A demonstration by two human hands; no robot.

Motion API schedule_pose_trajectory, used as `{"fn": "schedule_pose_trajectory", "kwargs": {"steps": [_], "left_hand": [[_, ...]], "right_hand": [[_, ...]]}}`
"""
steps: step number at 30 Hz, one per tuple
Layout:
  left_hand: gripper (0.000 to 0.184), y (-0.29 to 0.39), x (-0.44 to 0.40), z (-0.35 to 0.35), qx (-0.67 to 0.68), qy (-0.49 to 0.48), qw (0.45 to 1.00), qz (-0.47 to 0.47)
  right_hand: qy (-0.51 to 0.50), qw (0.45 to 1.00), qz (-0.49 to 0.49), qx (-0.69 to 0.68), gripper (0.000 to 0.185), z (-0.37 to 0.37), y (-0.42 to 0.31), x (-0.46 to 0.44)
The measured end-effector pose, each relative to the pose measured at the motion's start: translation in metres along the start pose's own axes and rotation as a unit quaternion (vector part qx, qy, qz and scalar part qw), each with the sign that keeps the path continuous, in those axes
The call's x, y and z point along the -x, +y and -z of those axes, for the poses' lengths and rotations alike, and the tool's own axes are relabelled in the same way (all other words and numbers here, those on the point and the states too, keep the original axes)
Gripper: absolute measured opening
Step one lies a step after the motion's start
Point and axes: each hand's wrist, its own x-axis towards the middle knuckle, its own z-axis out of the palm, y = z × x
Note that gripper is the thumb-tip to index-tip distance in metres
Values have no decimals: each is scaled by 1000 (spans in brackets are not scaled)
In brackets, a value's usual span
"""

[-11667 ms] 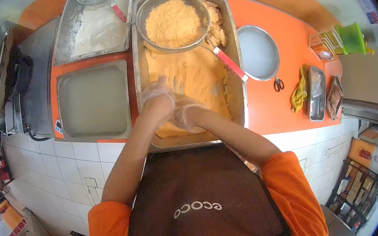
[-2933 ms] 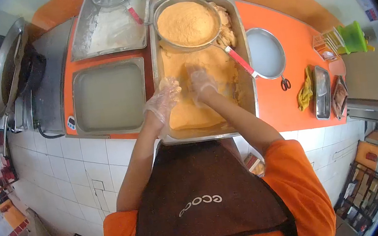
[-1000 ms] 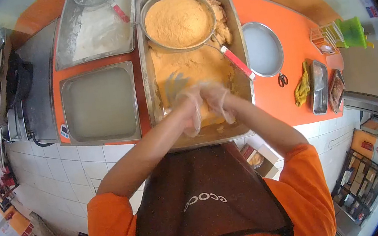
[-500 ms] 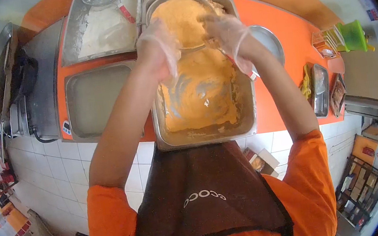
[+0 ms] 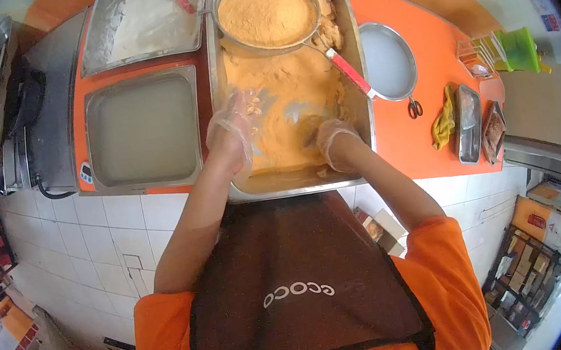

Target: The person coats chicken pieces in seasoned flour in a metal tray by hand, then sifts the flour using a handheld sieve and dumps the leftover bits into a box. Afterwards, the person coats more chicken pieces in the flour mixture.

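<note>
Both my hands wear clear plastic gloves and are low in a deep metal tray (image 5: 358, 58) of orange breading powder (image 5: 282, 79). My left hand (image 5: 236, 118) is by the tray's left side, fingers stretched out and dusted with powder. My right hand (image 5: 334, 141) reaches down into the powder at the right; its fingers are blurred and partly hidden. Across the tray's far end rests a round sieve (image 5: 266, 10) heaped with the same powder, its red handle (image 5: 350, 74) over the right rim. Coated pieces (image 5: 328, 23) lie behind the sieve.
Left of the tray are a pan of cloudy liquid (image 5: 144, 133) and a tray of white flour (image 5: 147, 26). On the right stand a round bowl (image 5: 387, 62), scissors (image 5: 415, 108), a yellow cloth (image 5: 443, 122), a narrow metal tray (image 5: 468, 123) and a green container (image 5: 519, 51).
My hands have come away from the sieve, moving back toward me and down into the near part of the tray. The sieve stays across the far end.
</note>
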Motion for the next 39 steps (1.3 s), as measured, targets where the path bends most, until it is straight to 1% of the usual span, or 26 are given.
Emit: {"fn": "schedule_pose_trajectory", "kwargs": {"steps": [1,2,3,5,9,12,13,15,17,18,21,23,25,27,30,33,34,35,36,37,39], "left_hand": [[62,-3,-1,2,3,1,1000,-9],[63,-4,-1,2,7,2,1000,-18],[63,-4,2,2,21,3,1000,-17],[63,-3,7,1,49,7,999,-16],[60,-4,14,7,38,3,999,-33],[60,-6,14,11,53,0,998,-41],[60,-5,15,12,50,1,998,-45],[62,0,16,14,41,2,998,-51],[65,5,20,15,28,1,998,-53],[67,8,23,15,26,-2,998,-53],[73,14,25,14,13,-5,998,-54],[77,17,24,13,0,3,999,-53],[77,14,18,16,-13,7,999,-52],[76,11,14,20,-28,7,998,-47],[69,4,14,22,-47,-5,998,-35],[63,-2,14,13,-58,-15,998,-30],[61,0,14,9,-64,-13,997,-29],[60,1,14,5,-71,-11,997,-27],[60,0,13,4,-52,-17,998,-35],[59,-1,11,3,-34,-22,998,-41],[59,1,13,1,1,-27,999,-45]], "right_hand": [[-36,998,-29,-50,27,9,-3,-3],[3,998,-5,-62,27,-8,-12,-21],[41,996,20,-75,27,-41,-18,-45],[85,993,46,-74,27,-56,-20,-60],[110,992,57,-19,25,14,3,-76],[161,979,92,-86,22,26,-23,-71],[215,943,107,-230,21,-13,-30,-92],[268,915,76,-294,19,-26,-34,-110],[273,952,-11,-139,17,8,-26,-119],[273,958,-57,-62,17,16,-24,-124],[287,949,-82,-104,16,21,-34,-156],[185,982,8,-42,23,20,-71,-140],[153,982,108,-41,25,16,-85,-122],[188,952,217,-101,22,9,-69,-104],[243,941,48,-231,20,26,-26,-83],[119,960,-44,-250,27,45,-24,-44],[147,909,-42,-388,24,29,-30,-46],[171,837,-39,-518,21,-1,-40,-56],[192,746,-33,-636,20,-23,-48,-68],[204,798,23,-567,20,-33,-53,-78],[227,852,114,-457,21,-44,-68,-100]]}}
